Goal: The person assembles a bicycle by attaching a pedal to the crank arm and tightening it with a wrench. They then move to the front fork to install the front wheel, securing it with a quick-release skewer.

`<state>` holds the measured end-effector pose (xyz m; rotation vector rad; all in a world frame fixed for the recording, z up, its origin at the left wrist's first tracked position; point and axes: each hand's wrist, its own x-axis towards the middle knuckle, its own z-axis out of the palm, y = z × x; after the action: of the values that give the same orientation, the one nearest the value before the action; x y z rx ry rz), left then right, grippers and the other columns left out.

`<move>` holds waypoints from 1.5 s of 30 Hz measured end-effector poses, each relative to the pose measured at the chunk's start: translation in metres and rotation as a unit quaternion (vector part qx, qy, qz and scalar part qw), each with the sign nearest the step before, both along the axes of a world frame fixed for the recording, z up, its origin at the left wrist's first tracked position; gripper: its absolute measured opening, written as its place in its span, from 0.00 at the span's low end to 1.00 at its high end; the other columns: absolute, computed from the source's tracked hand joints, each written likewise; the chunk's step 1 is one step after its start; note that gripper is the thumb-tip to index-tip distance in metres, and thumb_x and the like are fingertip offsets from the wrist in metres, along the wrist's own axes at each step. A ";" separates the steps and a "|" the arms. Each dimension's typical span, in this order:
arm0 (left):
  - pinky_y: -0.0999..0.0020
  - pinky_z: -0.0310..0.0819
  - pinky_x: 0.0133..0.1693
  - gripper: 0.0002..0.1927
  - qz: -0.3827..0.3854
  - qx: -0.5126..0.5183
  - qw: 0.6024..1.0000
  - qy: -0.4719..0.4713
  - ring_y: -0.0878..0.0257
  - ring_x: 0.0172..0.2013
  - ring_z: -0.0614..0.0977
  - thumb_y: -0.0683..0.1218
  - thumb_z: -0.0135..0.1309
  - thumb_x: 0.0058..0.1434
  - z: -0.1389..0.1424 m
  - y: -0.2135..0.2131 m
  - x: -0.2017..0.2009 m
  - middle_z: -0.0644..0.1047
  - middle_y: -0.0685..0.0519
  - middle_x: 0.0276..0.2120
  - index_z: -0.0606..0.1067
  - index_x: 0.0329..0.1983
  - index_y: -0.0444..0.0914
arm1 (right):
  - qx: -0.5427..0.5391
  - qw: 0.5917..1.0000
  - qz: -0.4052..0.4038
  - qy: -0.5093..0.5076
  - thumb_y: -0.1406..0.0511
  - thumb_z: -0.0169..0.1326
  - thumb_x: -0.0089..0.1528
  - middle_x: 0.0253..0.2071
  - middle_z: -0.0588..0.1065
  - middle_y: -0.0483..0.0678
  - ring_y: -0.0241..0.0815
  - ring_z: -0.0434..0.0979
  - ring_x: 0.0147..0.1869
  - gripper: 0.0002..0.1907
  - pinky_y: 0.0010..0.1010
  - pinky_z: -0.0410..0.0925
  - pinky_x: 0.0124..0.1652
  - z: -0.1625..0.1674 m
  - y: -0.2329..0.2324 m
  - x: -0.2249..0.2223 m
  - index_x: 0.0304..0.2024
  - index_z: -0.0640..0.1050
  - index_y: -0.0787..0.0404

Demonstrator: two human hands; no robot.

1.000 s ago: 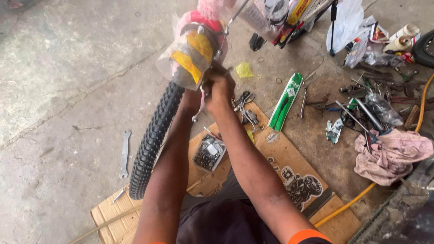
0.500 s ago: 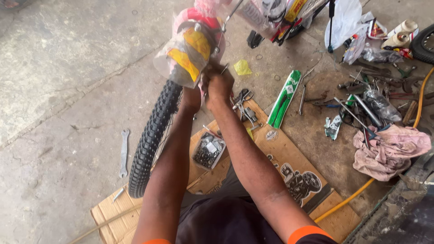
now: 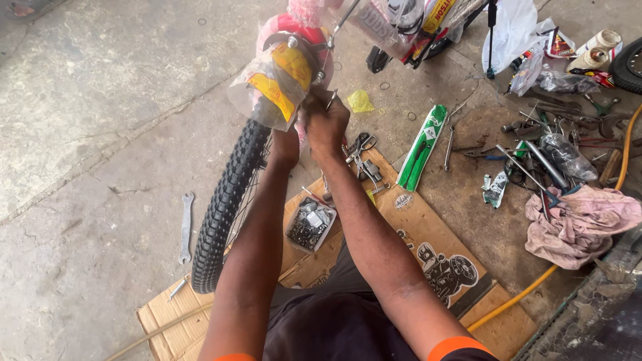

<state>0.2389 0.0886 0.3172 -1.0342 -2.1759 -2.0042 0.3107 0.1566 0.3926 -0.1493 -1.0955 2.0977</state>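
Right hand: closed on a thin metal tool beside the plastic-wrapped bicycle part. Left hand: grip cannot be told (mostly hidden), above the black tyre.

The bicycle wheel stands upright on the floor, left of the cardboard sheet. Both hands meet above the wheel, the left hand just left of the right hand. A tray of small parts sits on the cardboard between the forearms. A wrench lies on the floor left of the wheel. Farther right, a rag rests beside scattered tools.
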 end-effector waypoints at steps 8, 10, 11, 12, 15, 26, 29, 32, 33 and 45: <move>0.62 0.67 0.60 0.17 -0.014 0.031 0.999 -0.015 0.54 0.57 0.75 0.45 0.40 0.76 -0.001 0.000 -0.001 0.76 0.42 0.57 0.70 0.60 0.30 | 0.091 0.990 -0.100 -0.049 0.75 0.55 0.65 0.29 0.77 0.44 0.30 0.74 0.27 0.06 0.24 0.68 0.27 -0.005 -0.002 0.005 0.44 0.79 0.70; 0.62 0.68 0.59 0.17 -0.021 0.039 0.998 -0.032 0.55 0.57 0.76 0.45 0.40 0.76 -0.001 0.003 0.001 0.77 0.43 0.56 0.71 0.60 0.30 | 0.137 0.979 -0.133 -0.066 0.75 0.55 0.65 0.29 0.77 0.44 0.30 0.75 0.27 0.06 0.24 0.69 0.27 -0.005 -0.002 0.006 0.44 0.79 0.70; 0.62 0.68 0.59 0.17 -0.009 0.058 0.997 -0.056 0.55 0.56 0.75 0.44 0.40 0.75 -0.001 0.006 0.002 0.77 0.43 0.56 0.71 0.60 0.30 | 0.167 0.972 -0.148 -0.078 0.75 0.55 0.66 0.29 0.77 0.44 0.30 0.75 0.27 0.06 0.24 0.69 0.27 -0.005 -0.001 0.007 0.45 0.79 0.69; 0.62 0.68 0.59 0.17 0.002 0.075 0.994 -0.080 0.55 0.56 0.75 0.43 0.39 0.74 0.000 0.010 0.005 0.77 0.43 0.55 0.71 0.59 0.31 | 0.196 0.963 -0.163 -0.091 0.75 0.56 0.66 0.28 0.77 0.44 0.29 0.76 0.28 0.06 0.23 0.70 0.27 -0.006 0.001 0.008 0.45 0.79 0.69; 0.60 0.70 0.55 0.16 0.046 0.103 0.982 -0.152 0.53 0.53 0.77 0.42 0.40 0.73 0.004 0.021 0.020 0.78 0.42 0.51 0.74 0.55 0.30 | 0.137 0.980 -0.132 -0.056 0.75 0.52 0.64 0.28 0.80 0.46 0.31 0.79 0.27 0.10 0.24 0.72 0.28 -0.012 0.011 0.012 0.46 0.80 0.70; 0.57 0.71 0.54 0.14 0.195 0.082 0.976 -0.049 0.48 0.50 0.81 0.39 0.43 0.71 0.049 0.034 0.049 0.81 0.39 0.47 0.77 0.50 0.29 | -0.046 0.983 -0.101 -0.147 0.73 0.61 0.61 0.29 0.76 0.43 0.26 0.66 0.23 0.10 0.18 0.58 0.21 -0.054 0.023 0.066 0.46 0.81 0.69; 0.57 0.74 0.49 0.12 0.207 0.100 0.973 -0.004 0.48 0.46 0.84 0.39 0.46 0.69 0.061 0.026 0.057 0.83 0.40 0.43 0.78 0.48 0.29 | -0.041 0.980 -0.104 -0.162 0.73 0.61 0.61 0.31 0.77 0.43 0.25 0.67 0.24 0.10 0.18 0.60 0.21 -0.062 0.022 0.069 0.45 0.81 0.69; 0.60 0.77 0.46 0.14 0.196 0.046 0.979 0.041 0.51 0.44 0.86 0.39 0.43 0.70 0.068 0.017 0.069 0.83 0.41 0.42 0.78 0.51 0.31 | -0.027 0.988 -0.105 -0.111 0.75 0.61 0.61 0.36 0.80 0.45 0.28 0.75 0.33 0.10 0.19 0.69 0.33 -0.066 0.022 0.070 0.46 0.80 0.71; 0.62 0.78 0.46 0.15 0.179 0.051 0.982 0.039 0.52 0.44 0.86 0.39 0.42 0.70 0.070 0.015 0.072 0.82 0.40 0.44 0.77 0.53 0.31 | -0.021 0.992 -0.101 -0.079 0.75 0.61 0.62 0.37 0.80 0.46 0.29 0.78 0.37 0.11 0.20 0.73 0.38 -0.065 0.022 0.071 0.47 0.80 0.72; 0.63 0.76 0.60 0.17 0.017 0.263 0.949 -0.176 0.55 0.57 0.81 0.32 0.54 0.67 0.067 -0.010 0.129 0.79 0.41 0.55 0.72 0.59 0.27 | 0.141 0.979 -0.094 -0.117 0.74 0.58 0.65 0.38 0.80 0.48 0.31 0.77 0.41 0.08 0.20 0.72 0.41 -0.026 0.008 0.106 0.47 0.81 0.71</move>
<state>0.3680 0.0791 0.3842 -0.5973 -1.5824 -2.6976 0.4172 0.1647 0.3668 -0.3547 -1.4479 1.7671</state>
